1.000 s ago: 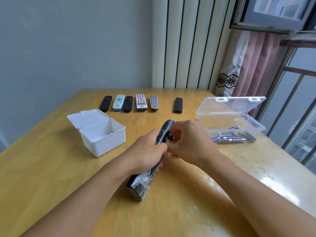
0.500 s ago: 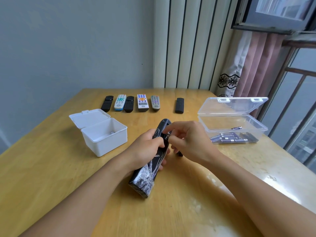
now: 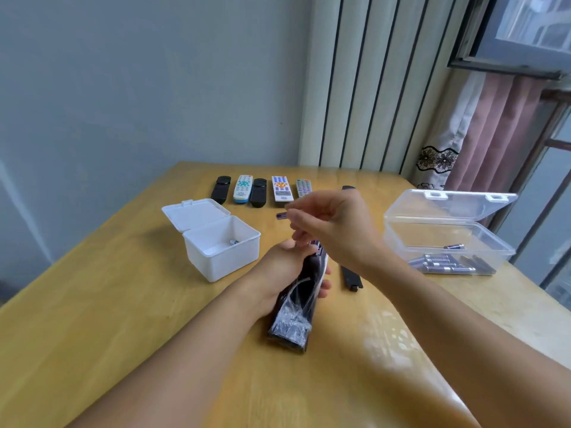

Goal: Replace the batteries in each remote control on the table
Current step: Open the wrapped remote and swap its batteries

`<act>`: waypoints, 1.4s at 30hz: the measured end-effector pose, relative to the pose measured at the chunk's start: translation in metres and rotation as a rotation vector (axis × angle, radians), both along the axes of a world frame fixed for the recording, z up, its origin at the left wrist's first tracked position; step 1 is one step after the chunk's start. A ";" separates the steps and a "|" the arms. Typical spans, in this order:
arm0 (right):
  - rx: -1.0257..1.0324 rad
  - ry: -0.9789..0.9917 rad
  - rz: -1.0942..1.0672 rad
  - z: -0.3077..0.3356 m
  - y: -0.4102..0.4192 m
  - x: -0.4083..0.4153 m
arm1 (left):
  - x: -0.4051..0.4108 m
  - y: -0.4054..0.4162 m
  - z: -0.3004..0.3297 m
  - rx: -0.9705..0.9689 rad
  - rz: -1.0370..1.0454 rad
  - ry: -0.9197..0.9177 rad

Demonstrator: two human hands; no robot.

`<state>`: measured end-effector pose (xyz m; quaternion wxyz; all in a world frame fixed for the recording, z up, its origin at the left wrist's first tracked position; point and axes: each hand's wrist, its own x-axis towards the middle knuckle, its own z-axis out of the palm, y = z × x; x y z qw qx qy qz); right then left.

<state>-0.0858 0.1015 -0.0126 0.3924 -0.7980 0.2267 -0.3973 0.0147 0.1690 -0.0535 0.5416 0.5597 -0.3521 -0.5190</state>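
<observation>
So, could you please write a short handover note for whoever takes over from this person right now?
Left hand: grips the black plastic-wrapped remote control, back side up, compartment open.
Right hand: pinches a small purple battery just lifted out, held above the table.
Black battery cover lies on the wooden table to the right of the remote.
Open white plastic box holds one battery; clear plastic box holds several.
Done: cover off, one battery out.
Left: drop it, probably in the white box, refit, close; six remotes in the back row wait.
</observation>
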 end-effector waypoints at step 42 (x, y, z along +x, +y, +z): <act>-0.104 0.242 -0.313 -0.037 -0.043 -0.032 | -0.010 -0.006 -0.007 -0.134 -0.047 -0.339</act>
